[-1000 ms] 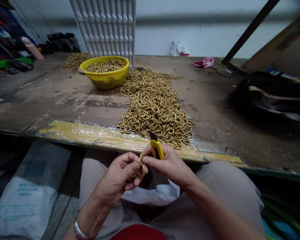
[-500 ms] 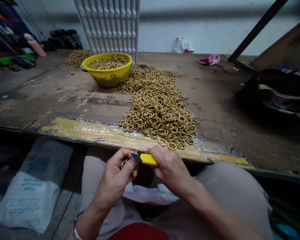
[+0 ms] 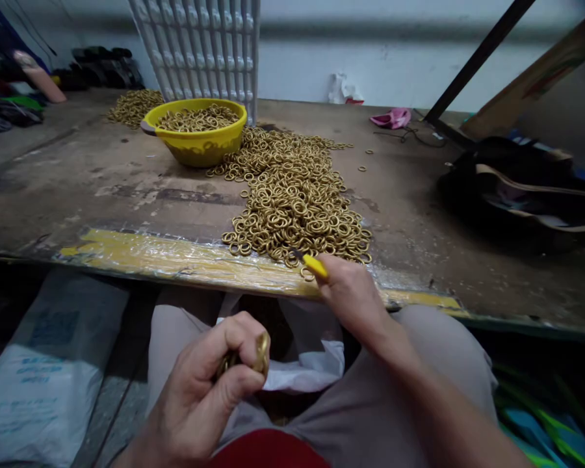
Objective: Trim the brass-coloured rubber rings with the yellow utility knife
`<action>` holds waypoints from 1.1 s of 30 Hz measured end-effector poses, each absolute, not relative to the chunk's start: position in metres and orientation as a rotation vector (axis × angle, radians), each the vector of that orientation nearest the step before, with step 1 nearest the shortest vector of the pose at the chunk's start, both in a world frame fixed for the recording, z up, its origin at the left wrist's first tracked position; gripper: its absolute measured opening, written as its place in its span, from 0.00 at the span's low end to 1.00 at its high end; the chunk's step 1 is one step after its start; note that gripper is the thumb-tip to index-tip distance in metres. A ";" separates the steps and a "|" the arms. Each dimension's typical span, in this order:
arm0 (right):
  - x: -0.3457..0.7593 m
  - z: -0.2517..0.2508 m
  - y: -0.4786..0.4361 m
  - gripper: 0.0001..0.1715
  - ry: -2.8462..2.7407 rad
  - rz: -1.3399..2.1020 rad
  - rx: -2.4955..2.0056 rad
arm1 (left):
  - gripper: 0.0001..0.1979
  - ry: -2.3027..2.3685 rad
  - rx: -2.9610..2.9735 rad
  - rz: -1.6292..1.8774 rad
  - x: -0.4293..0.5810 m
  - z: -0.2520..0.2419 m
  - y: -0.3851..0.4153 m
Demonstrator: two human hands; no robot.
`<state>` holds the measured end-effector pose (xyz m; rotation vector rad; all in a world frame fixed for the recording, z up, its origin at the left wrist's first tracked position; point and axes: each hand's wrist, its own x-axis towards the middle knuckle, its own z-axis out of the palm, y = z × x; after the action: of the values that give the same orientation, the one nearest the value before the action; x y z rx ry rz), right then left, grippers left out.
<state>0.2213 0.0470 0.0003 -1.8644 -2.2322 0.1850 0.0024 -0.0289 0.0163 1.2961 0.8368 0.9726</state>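
My left hand [image 3: 214, 383] is closed around several brass-coloured rings [image 3: 262, 354], one showing at the thumb and fingertips, above my lap. My right hand [image 3: 351, 292] grips a yellow-handled knife [image 3: 316, 266], its dark blade pointing left over the near edge of the ring pile [image 3: 297, 208]. The pile spreads across the brown table [image 3: 185, 214] up to its taped front edge. A yellow basin [image 3: 199, 146], filled with more rings, stands behind it to the left. Between my legs an open white bag [image 3: 305, 377] hangs below the table edge.
A smaller ring heap [image 3: 135, 107] lies at the back left, beside a ribbed grey panel [image 3: 199, 52]. On the right are a black bag [image 3: 526, 195] and a pink cloth [image 3: 392, 118]. A white sack [image 3: 43, 377] lies at the lower left.
My hands have separated. The right hand with the knife has moved up to the pile's edge; the left hand with its rings has come lower and nearer. The view has shifted slightly right.
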 end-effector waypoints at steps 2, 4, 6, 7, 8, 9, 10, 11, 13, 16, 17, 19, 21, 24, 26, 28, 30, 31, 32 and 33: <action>0.228 0.001 0.052 0.08 -2.182 0.219 -1.829 | 0.08 0.779 1.197 0.929 0.003 0.014 -0.029; 0.227 -0.002 0.053 0.09 -2.193 0.223 -1.826 | 0.08 0.737 1.048 0.921 0.006 0.005 -0.026; 0.221 -0.008 0.053 0.09 -2.233 0.165 -1.889 | 0.08 0.705 0.916 0.950 0.008 -0.005 -0.022; 0.217 -0.011 0.053 0.09 -2.254 0.131 -1.932 | 0.09 0.687 0.865 0.965 0.008 -0.010 -0.021; 0.214 -0.014 0.054 0.09 -2.270 0.103 -1.973 | 0.09 0.667 0.818 0.976 0.009 -0.015 -0.019; 0.212 -0.016 0.056 0.10 -2.281 0.086 -2.005 | 0.11 0.641 0.773 0.978 0.009 -0.019 -0.018; 0.210 -0.017 0.058 0.09 -2.287 0.081 -2.030 | 0.14 0.607 0.726 0.973 0.009 -0.022 -0.018; 0.210 -0.018 0.060 0.08 -2.291 0.087 -2.048 | 0.17 0.567 0.676 0.955 0.010 -0.026 -0.017; 0.209 -0.016 0.062 0.06 -2.267 0.124 -2.041 | 0.19 0.495 0.581 0.888 0.013 -0.033 -0.015; 0.208 -0.010 0.059 0.08 -2.096 0.471 -1.799 | 0.15 0.548 0.468 0.827 0.022 -0.041 -0.010; 0.206 -0.008 0.056 0.09 -1.980 0.684 -1.669 | 0.15 0.615 0.437 0.836 0.026 -0.043 -0.008; 0.201 -0.005 0.049 0.11 -1.668 1.146 -1.428 | 0.14 0.735 0.383 0.892 0.031 -0.044 -0.005; 0.196 -0.005 0.042 0.14 -1.350 1.500 -1.266 | 0.13 0.763 0.375 0.949 0.033 -0.041 -0.003; 0.189 -0.007 0.035 0.18 -1.099 1.734 -1.127 | 0.14 0.699 0.428 0.980 0.031 -0.034 -0.002; 0.187 -0.009 0.033 0.18 -1.078 1.773 -1.076 | 0.12 0.673 0.450 0.980 0.030 -0.028 -0.003; 0.187 -0.010 0.032 0.18 -1.083 1.796 -1.050 | 0.10 0.669 0.456 0.985 0.029 -0.024 -0.003; 0.186 -0.009 0.030 0.18 -1.098 1.809 -1.042 | 0.09 0.670 0.458 0.991 0.028 -0.021 -0.004; 0.186 -0.008 0.030 0.18 -1.120 1.807 -1.047 | 0.10 0.672 0.459 0.994 0.029 -0.019 -0.004; 0.186 -0.006 0.029 0.17 -1.162 1.791 -1.053 | 0.11 0.675 0.458 0.993 0.029 -0.018 -0.004; 0.186 -0.004 0.029 0.16 -1.233 1.753 -1.060 | 0.11 0.682 0.457 0.987 0.029 -0.017 -0.005</action>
<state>0.1861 0.0287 -0.0037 -1.0603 -1.2331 1.7533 0.0286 -0.0046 -0.0167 0.4570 0.6818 0.9872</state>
